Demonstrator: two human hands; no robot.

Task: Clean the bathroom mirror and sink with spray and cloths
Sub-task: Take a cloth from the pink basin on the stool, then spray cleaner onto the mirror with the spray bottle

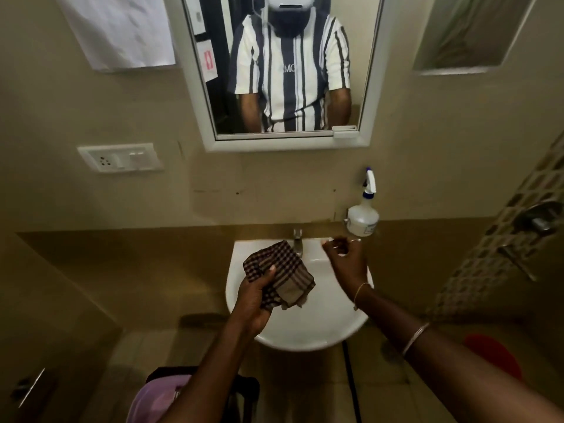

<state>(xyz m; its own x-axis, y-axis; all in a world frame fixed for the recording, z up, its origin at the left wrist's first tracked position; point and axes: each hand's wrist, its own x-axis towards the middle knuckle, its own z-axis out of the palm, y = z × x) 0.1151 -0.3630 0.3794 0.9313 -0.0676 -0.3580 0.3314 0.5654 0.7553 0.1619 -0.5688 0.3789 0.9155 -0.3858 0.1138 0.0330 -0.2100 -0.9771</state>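
Observation:
My left hand [254, 296] grips a folded brown checked cloth [282, 274] above the white sink [308, 329]. My right hand [346, 259] hovers over the sink's right rear rim with fingers loosely curled, holding nothing. A clear spray bottle [363, 213] with a white and blue trigger stands on the ledge just beyond and right of that hand. The chrome tap [297, 241] rises at the back of the sink, partly behind the cloth. The white-framed mirror [370, 96] hangs on the wall above and reflects a person in a striped shirt.
A switch and socket plate [120, 157] sits on the wall left of the mirror, with a paper sheet [119, 29] above it. A wall niche [470, 35] is at upper right. A shower valve [540, 221] is on the right tiled wall. Below are a red object [491, 355] and a pink cloth [155, 401].

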